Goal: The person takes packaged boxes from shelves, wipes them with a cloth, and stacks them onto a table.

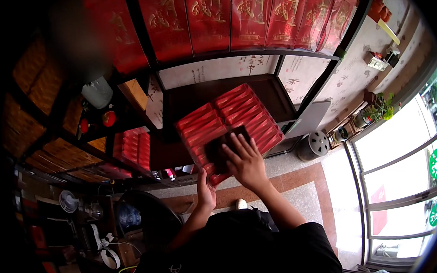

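A large pack of red foil packets (250,108), laid in two rows under clear wrap, is tilted in front of me at a dark shelf. My left hand (207,191) grips its near lower corner, thumb up along the side and the other fingers mostly hidden. On top of the pack lies a dark, soft-looking piece, perhaps a cloth (213,151). My right hand (249,164) rests flat over that dark piece with fingers spread, pressing down on it. Whether the far side of the pack touches the shelf board (230,84) I cannot tell.
Red gift bags (210,25) with gold characters line the upper shelf. More red packs (131,148) sit on a lower shelf to the left, near a whitish container (98,92). A round metal canister (314,145) stands on the floor at right, near glass doors (395,176).
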The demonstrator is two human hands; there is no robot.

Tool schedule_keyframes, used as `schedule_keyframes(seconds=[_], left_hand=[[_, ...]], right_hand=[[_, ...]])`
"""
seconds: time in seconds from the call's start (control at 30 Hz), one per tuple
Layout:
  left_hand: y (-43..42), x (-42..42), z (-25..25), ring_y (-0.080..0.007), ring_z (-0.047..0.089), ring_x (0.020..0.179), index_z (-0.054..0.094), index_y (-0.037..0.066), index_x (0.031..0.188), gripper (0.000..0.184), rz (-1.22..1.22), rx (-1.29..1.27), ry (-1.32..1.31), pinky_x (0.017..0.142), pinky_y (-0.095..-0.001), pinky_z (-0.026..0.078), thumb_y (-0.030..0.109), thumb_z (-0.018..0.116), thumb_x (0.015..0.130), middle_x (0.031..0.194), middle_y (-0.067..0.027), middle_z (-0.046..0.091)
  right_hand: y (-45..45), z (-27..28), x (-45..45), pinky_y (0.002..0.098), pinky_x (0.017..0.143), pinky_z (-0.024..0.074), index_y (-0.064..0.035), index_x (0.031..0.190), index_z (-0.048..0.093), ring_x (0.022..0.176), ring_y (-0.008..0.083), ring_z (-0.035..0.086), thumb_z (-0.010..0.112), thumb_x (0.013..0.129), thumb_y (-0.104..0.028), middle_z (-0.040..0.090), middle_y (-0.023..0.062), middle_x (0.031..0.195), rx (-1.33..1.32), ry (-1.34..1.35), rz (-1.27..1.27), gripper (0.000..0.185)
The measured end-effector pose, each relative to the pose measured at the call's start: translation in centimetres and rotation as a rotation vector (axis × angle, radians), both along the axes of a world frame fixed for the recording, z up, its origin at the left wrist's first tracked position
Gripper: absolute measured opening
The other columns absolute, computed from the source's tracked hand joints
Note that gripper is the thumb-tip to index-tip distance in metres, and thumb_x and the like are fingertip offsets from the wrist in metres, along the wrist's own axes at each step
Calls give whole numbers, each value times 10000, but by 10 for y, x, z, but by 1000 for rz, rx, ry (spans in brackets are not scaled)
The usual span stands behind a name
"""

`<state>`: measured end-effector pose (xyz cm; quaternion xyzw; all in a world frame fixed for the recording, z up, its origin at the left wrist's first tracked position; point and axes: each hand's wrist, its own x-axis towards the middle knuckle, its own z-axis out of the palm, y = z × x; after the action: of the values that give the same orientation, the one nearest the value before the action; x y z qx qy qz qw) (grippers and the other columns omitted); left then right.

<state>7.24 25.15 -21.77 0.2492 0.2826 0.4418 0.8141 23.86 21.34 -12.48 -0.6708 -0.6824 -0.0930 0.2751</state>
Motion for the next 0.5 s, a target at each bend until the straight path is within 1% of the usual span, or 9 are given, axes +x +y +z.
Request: schedule_keyframes(seconds=[0.07,0.17,0.23,0.27,0.33,0.37,0.4,0.43,0.5], left_hand=[[1,-2,-4,-185,496,1280,354,121,1480,641,44,-59,39,1024,-365,446,522,468,994,1435,-49,477],[1,-9,-7,-174,492,1272,356,104,1471,662,54,-92,23,1016,-348,440,538,484,987,1441,-48,459],[5,-11,-28,-170,490,1270,373,97,1448,640,62,18,166,1019,-349,439,504,528,980,1406,-51,480],[4,-8,-15,-165,498,1253,394,85,1417,578,76,10,101,1029,-345,433,417,573,979,1374,-54,493],[6,-8,-22,-164,506,1241,398,85,1413,551,86,75,88,1028,-341,436,377,577,982,1365,-54,498],[8,-8,-24,-163,513,1229,402,85,1409,525,94,138,78,1027,-337,438,337,581,984,1357,-54,503],[9,-7,-7,-156,517,1218,410,79,1394,555,61,168,55,1016,-327,446,256,649,926,1326,-59,521],[14,-7,-6,-156,517,1218,410,79,1394,555,65,173,49,1016,-327,446,256,649,926,1326,-59,521],[28,-17,-8,-166,542,1181,418,77,1379,640,-63,151,160,974,-327,476,216,718,831,1291,-61,538]], right_hand=[[3,0,-27,488,1149,283,-183,1380,542,1404,318,388,646,861,-313,388,158,1525,-40,-27,175,546],[21,0,-23,568,1158,194,-226,1400,525,1436,299,338,619,878,-371,376,114,1541,-39,-97,178,550],[40,4,-5,604,1155,141,-249,1403,523,1452,285,307,606,887,-377,371,91,1548,-7,-132,41,538],[54,3,11,632,1145,135,-251,1399,525,1446,294,307,583,901,-374,352,91,1555,21,-137,-32,517],[83,4,46,642,1142,136,-243,1404,518,1437,326,312,562,921,-375,377,103,1539,79,-146,-254,503],[96,3,63,657,1130,158,-215,1405,515,1423,356,326,547,937,-370,383,134,1528,102,-123,-342,494],[106,2,72,657,1127,170,-200,1406,515,1417,369,332,541,944,-366,379,154,1526,107,-101,-393,491],[114,-1,78,656,1124,181,-185,1406,514,1410,382,338,534,951,-362,375,173,1525,113,-78,-444,488],[117,-3,73,652,1124,187,-178,1410,510,1405,392,342,533,953,-358,364,187,1527,139,-68,-427,492]])
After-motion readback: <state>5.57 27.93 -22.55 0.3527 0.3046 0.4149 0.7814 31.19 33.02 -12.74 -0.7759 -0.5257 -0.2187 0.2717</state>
